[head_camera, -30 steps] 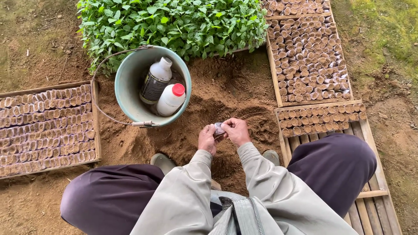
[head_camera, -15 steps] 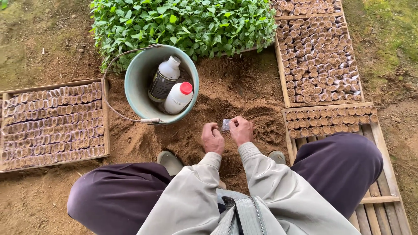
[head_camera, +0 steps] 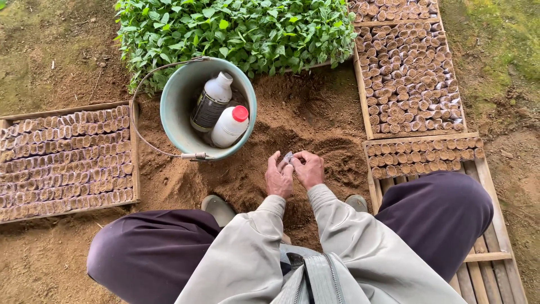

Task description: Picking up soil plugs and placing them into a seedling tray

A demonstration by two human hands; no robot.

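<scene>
Above the mound of loose soil point(head_camera: 315, 121), between the person's knees, both hands meet over the dirt. Left hand point(head_camera: 279, 177) and right hand point(head_camera: 308, 169) pinch a small pale seedling pot point(head_camera: 288, 157) between their fingertips, each hand closed on it from its own side; the pot sits just clear of the soil surface. Beside the left hand stands a teal bucket point(head_camera: 174, 107) with a wire handle, holding a white bottle with a dark label point(head_camera: 210, 103) and a white bottle with a red cap point(head_camera: 230, 126). Left of the bucket lies a wooden tray point(head_camera: 134, 149) packed with rows of filled pots. Two similar trays point(head_camera: 364, 101) lie at right. Beyond the bucket grows a dense block of green seedlings point(head_camera: 236, 28).
</scene>
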